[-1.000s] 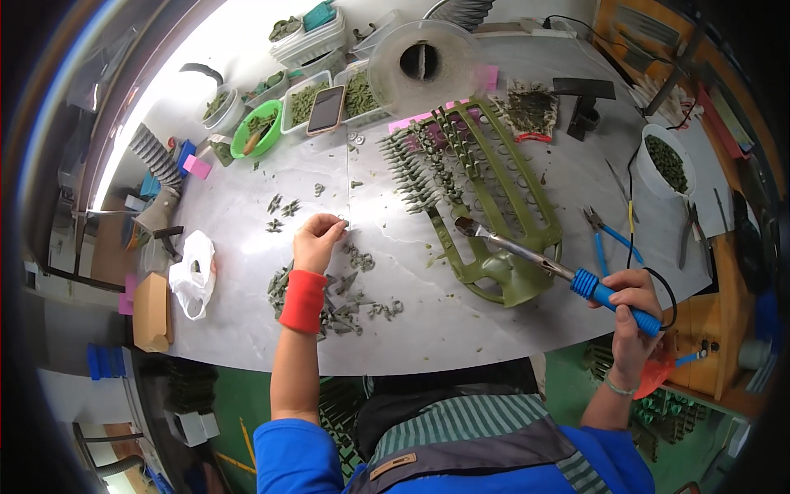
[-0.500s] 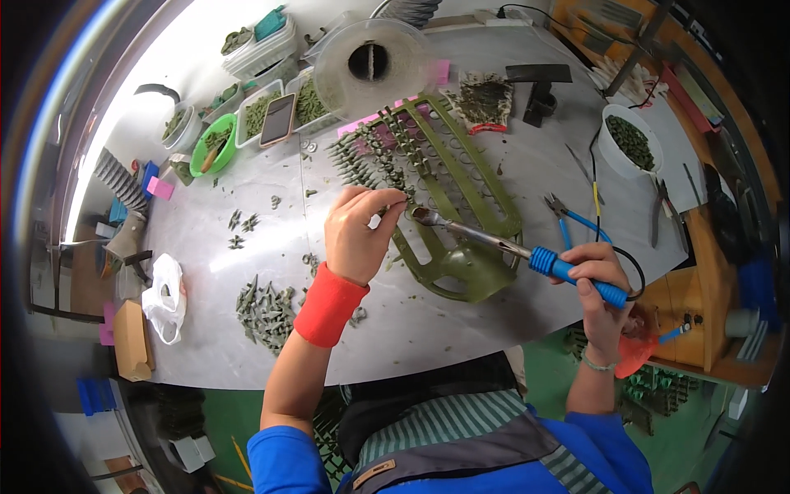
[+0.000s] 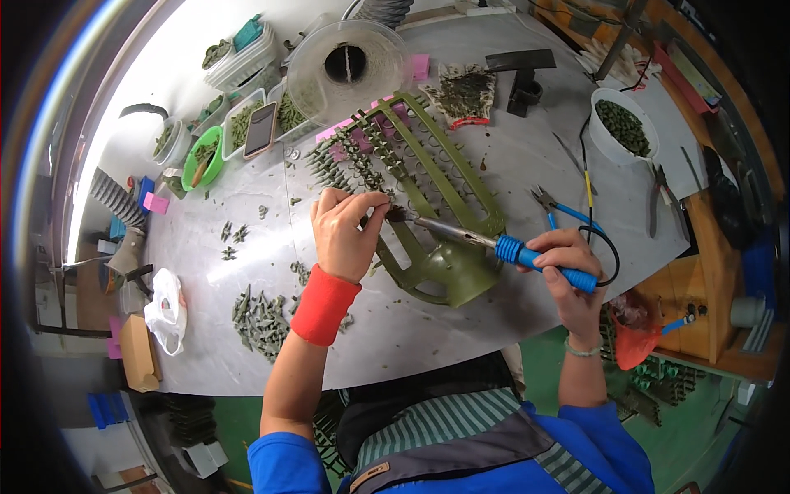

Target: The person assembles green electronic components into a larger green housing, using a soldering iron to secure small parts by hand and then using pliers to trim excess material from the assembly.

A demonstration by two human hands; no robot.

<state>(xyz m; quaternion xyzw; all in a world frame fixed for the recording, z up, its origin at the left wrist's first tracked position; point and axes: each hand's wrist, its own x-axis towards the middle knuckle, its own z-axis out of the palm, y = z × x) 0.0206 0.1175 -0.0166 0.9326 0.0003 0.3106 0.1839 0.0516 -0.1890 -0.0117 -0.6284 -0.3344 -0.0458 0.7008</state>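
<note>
My right hand (image 3: 568, 267) is wrapped round the blue handle of a soldering iron (image 3: 527, 253), whose metal shaft slants to the left. The iron's dark tip touches or nearly touches the lower left part of an olive-green plastic frame (image 3: 461, 276). Beside that tip, my left hand (image 3: 339, 230), with a red wristband, pinches at the frame's edge; whatever lies between the fingertips is hidden. Rows of small green clip-like pieces (image 3: 354, 160) stand along the frame's left side. Below my left hand lies a heap of loose green pieces (image 3: 259, 321).
Blue-handled cutters (image 3: 568, 210) and dark pliers (image 3: 658, 202) lie to the right, near a white bowl (image 3: 597, 136) of green parts. At the back stand a clear round tub (image 3: 309, 90), a phone (image 3: 261, 129) and a green bowl (image 3: 216, 169). The iron's black cable (image 3: 613, 263) loops beside my right hand.
The whole view has shifted slightly. The iron's tip has turned and come closer to my left fingertips. My left hand keeps its pinch at the frame.
</note>
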